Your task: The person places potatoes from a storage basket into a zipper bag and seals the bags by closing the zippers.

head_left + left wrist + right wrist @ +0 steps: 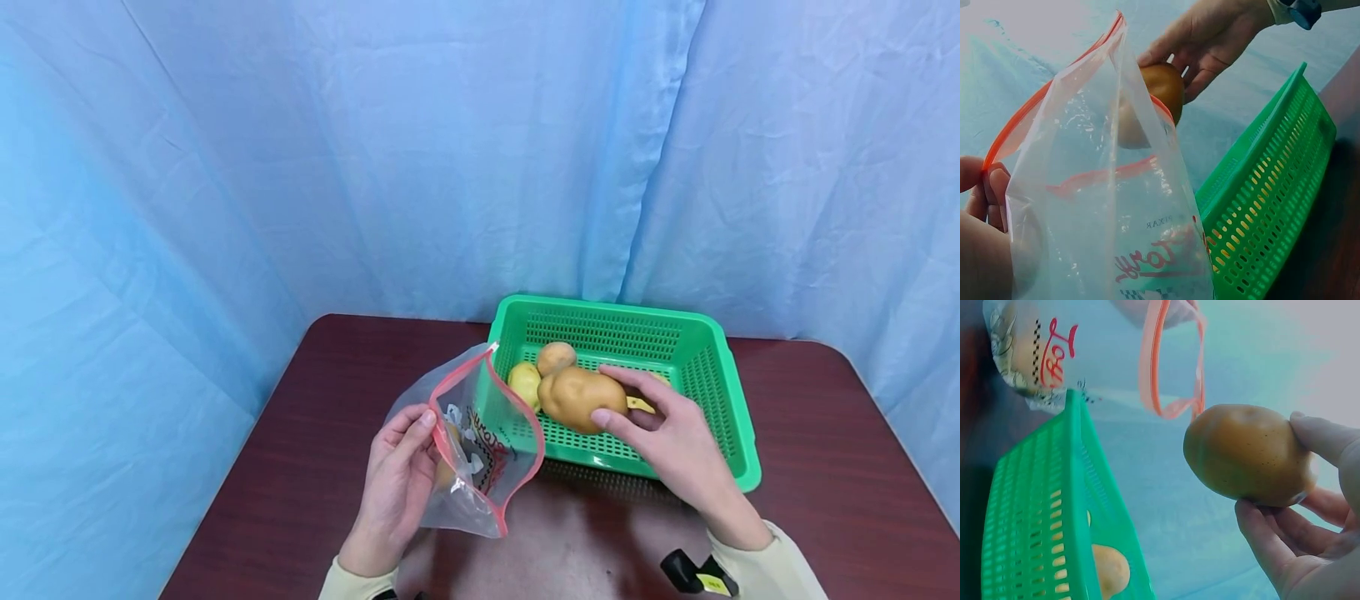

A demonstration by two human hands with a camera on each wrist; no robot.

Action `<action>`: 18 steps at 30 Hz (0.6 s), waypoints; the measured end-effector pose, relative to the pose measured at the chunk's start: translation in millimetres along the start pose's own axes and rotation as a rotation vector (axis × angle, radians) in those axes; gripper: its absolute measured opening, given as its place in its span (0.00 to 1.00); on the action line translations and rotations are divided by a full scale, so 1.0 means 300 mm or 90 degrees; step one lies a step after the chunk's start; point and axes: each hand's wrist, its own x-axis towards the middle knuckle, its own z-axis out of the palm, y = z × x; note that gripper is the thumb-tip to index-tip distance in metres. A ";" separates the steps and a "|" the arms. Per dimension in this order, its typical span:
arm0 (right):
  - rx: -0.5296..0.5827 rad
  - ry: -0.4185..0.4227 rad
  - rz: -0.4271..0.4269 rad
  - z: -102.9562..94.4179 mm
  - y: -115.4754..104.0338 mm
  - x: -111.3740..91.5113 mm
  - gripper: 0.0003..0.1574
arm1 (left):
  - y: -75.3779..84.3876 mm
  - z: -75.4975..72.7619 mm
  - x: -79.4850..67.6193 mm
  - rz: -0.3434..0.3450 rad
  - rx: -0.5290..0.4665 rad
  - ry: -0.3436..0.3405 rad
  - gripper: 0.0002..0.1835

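A clear zip bag point(468, 467) with a red-pink zip edge and printed lettering hangs from my left hand point(401, 475), whose thumb and fingers pinch one side of its mouth. The mouth gapes toward the right, and a brownish round item shows dimly inside. My right hand point(667, 425) holds a large brown potato point(581, 398) by its right end, between thumb and fingers. In the right wrist view the potato point(1247, 455) is close to the bag's zip edge point(1154, 362). Under the held potato stands a green basket point(720, 400).
Inside the basket are a round tan potato point(557, 357), a yellowish one point(524, 382) and a yellow piece point(639, 405), partly hidden by my right hand. The basket stands on a dark red-brown table point(315, 417). Blue curtains point(450, 167) hang behind and at the sides.
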 end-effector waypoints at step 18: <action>0.107 -0.045 -0.101 0.186 -0.052 0.006 0.30 | 0.031 0.000 0.014 0.003 0.013 0.020 0.15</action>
